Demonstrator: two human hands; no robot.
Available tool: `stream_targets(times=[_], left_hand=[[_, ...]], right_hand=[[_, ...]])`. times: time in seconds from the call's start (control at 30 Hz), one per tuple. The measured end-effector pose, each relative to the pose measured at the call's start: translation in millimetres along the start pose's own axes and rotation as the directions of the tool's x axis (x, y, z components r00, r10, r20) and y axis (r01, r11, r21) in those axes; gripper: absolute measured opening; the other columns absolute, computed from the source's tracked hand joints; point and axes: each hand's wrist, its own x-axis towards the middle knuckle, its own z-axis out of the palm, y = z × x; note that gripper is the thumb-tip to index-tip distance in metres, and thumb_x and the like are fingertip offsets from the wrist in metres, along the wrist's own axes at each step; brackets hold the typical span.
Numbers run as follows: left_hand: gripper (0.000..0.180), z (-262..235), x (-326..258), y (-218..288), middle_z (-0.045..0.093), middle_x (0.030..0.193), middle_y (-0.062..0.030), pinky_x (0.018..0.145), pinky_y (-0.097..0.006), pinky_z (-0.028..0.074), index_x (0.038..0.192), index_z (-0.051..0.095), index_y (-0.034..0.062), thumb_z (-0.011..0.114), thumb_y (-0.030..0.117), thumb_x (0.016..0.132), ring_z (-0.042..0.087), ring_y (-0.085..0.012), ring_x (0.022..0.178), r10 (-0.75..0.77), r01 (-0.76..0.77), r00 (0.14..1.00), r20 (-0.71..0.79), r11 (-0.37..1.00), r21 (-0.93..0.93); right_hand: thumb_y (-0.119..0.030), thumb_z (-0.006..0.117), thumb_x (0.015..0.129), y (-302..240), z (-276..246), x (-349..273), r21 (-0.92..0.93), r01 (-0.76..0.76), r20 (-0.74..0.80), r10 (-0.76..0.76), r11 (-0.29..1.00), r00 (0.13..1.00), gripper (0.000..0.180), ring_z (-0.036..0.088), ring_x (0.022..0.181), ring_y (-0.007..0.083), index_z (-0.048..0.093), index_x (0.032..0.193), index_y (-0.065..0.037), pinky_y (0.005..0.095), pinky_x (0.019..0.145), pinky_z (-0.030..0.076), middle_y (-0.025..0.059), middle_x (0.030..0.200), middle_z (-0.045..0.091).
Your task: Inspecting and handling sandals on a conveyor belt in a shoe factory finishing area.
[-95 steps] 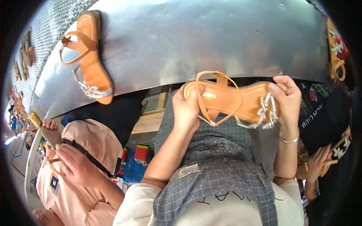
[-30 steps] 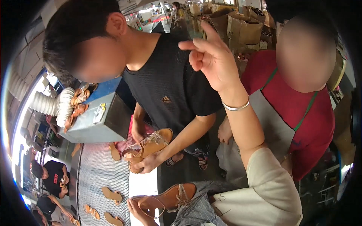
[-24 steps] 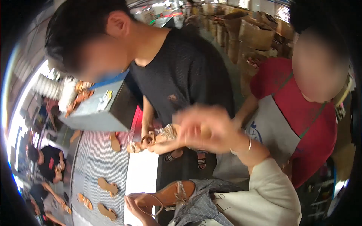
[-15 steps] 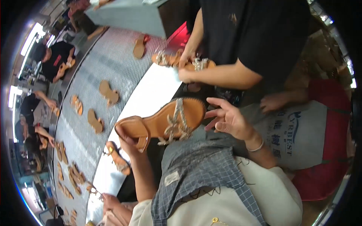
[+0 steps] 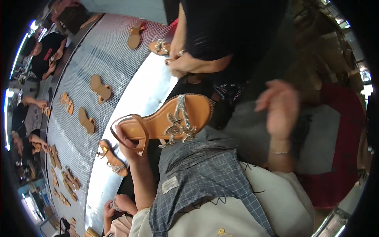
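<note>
Held up before my apron is a tan sandal (image 5: 158,121), its sole lengthwise across the view and its straps set with silvery stones. My left hand (image 5: 128,144) grips it at the heel end, with the fingers partly hidden behind the heel strap. To the right, apart from the sandal's toe, my right hand (image 5: 281,106) is raised and blurred by motion; I make out nothing in it. Another jewelled sandal (image 5: 113,158) lies on the metal edge just left of my left hand.
A mesh conveyor belt (image 5: 114,51) carries several sandals, some soles up. A smooth metal ledge (image 5: 148,93) borders it. A co-worker in black (image 5: 233,31) handles sandals at the ledge ahead; other people work along the belt's far side. A red and grey chair back (image 5: 335,138) stands at right.
My right hand has moved away from the sandal's toe, to the right and upward. My left hand keeps its grip on the sandal. The co-worker's arms have shifted left in the view.
</note>
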Motion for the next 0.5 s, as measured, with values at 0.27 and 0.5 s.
stream_targets(times=[0.27,0.5], left_hand=[[0.034,-17,17,-10,0.062,0.101,-0.0105,0.082,-0.036,0.051,0.107,0.054,0.0031,0.044,0.035,0.097,0.062,-0.0217,0.090,-0.153,0.143,0.986,-0.065,0.980,-0.139],[0.043,-33,6,0,0.060,0.109,-0.0148,0.090,-0.041,0.048,0.114,0.053,0.0002,0.041,0.038,0.097,0.060,-0.0263,0.101,-0.257,0.256,0.966,0.013,0.960,-0.116]], right_hand=[[-0.017,0.056,0.093,37,67,-17,0.059,-0.547,0.487,0.455,0.835,0.746,0.044,0.060,0.076,0.0089,0.041,0.129,0.003,0.0220,0.067,0.051,0.0085,0.092,0.063],[-0.006,0.059,0.089,27,74,25,-0.276,-0.143,0.412,0.251,0.951,0.876,0.044,0.060,0.080,0.0102,0.042,0.128,0.004,0.0230,0.071,0.050,0.0075,0.093,0.064]])
